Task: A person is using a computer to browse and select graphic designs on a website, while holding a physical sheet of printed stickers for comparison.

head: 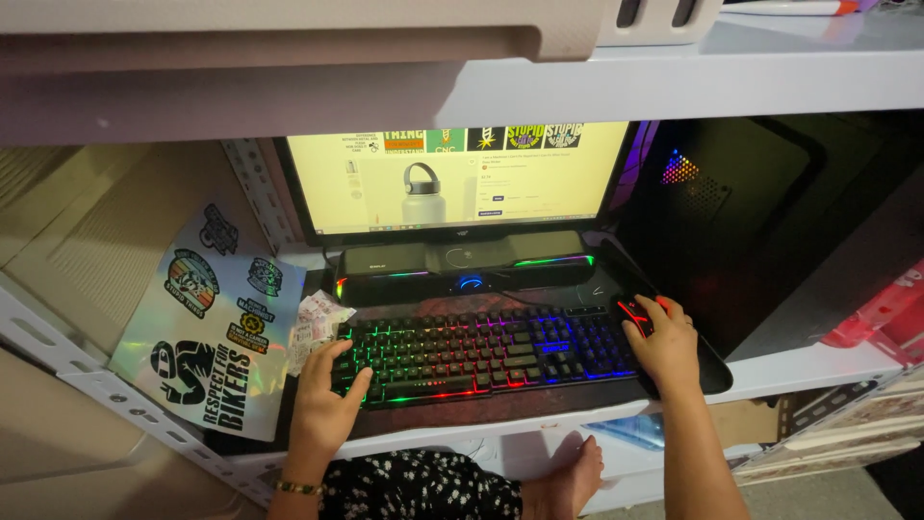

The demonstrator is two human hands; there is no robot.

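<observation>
Both hands down: left hand [325, 404] spread on the keyboard [481, 351] at its left edge; right hand [664, 342] cupped over the mouse [632, 310] beside it; keep wrists low, click lightly

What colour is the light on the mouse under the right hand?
Red, on the black computer mouse under the right hand; seen in the head view.

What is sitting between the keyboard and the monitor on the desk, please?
In the head view, a black soundbar with coloured light strips lies between the backlit keyboard and the monitor, just below the screen's lower edge.
</observation>
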